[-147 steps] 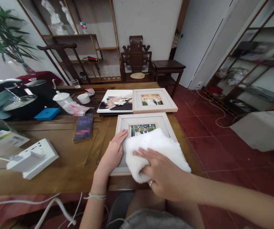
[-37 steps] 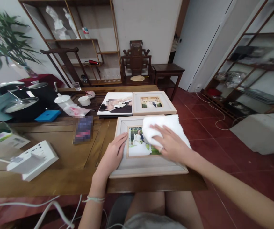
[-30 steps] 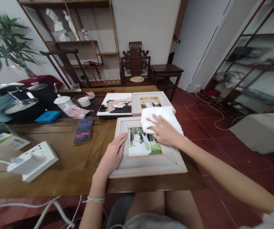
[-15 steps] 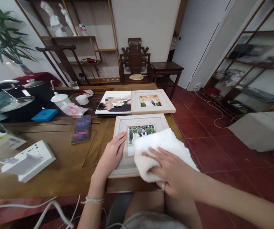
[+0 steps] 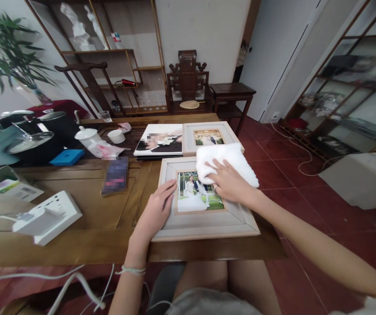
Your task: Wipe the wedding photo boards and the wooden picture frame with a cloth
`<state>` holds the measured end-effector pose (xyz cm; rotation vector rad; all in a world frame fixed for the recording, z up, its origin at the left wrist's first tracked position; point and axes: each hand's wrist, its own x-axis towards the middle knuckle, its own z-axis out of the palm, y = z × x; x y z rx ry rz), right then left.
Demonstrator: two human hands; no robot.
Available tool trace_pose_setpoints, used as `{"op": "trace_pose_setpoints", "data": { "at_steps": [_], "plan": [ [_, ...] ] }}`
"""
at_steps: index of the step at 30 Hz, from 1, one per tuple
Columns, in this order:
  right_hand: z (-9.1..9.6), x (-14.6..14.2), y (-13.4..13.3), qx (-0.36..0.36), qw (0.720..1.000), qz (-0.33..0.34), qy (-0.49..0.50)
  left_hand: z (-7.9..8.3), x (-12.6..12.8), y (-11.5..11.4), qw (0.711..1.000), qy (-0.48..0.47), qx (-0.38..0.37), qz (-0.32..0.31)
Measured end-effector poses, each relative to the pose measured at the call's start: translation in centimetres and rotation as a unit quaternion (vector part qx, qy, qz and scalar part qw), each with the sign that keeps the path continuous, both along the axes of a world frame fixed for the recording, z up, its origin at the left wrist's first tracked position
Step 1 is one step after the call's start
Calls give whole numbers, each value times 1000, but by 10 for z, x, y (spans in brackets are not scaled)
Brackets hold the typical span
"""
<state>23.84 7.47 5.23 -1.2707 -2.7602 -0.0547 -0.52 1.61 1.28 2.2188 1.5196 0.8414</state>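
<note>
A pale wooden picture frame (image 5: 204,225) with a wedding photo lies flat at the near edge of the wooden table (image 5: 86,205). My left hand (image 5: 157,210) rests flat on the frame's left border, fingers stretched out. My right hand (image 5: 229,181) presses a white fluffy cloth (image 5: 225,159) onto the frame's upper right corner, fingers spread over it.
Behind lie a second pale frame (image 5: 207,138) and a frameless photo print (image 5: 160,140). A small card (image 5: 115,175), a white power strip (image 5: 45,216) with cables, a blue box (image 5: 66,156), teaware and pots sit at the left. Red tile floor lies to the right.
My right hand has swept the cloth from the frame's near right part up to its far right corner, uncovering the photo. My left hand has stayed on the left border.
</note>
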Motion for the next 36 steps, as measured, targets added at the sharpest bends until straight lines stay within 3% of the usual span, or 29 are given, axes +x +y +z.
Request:
{"op": "trace_pose_setpoints", "data": {
  "at_steps": [6,10,14,22,26,31,36],
  "plan": [
    [25,1,-87,-146,986,76,-25,-3,-1,1,1000,-1,6,-1],
    [29,4,-125,-168,979,116,7,-3,0,1,1000,1,3,-4],
    [17,3,-109,-155,981,107,55,-3,-1,0,1000,-2,-3,-3],
    [-8,13,-3,28,997,11,68,0,-1,-1,1000,-14,-3,-4],
    [-12,16,22,59,996,-32,53,0,-1,-1,1000,-19,-5,-2],
    [-7,10,6,38,999,-13,22,0,0,0,1000,-20,-6,-3],
    [12,-2,-58,-70,997,15,-9,-2,-1,1,1000,-17,4,-6]
  ]
}}
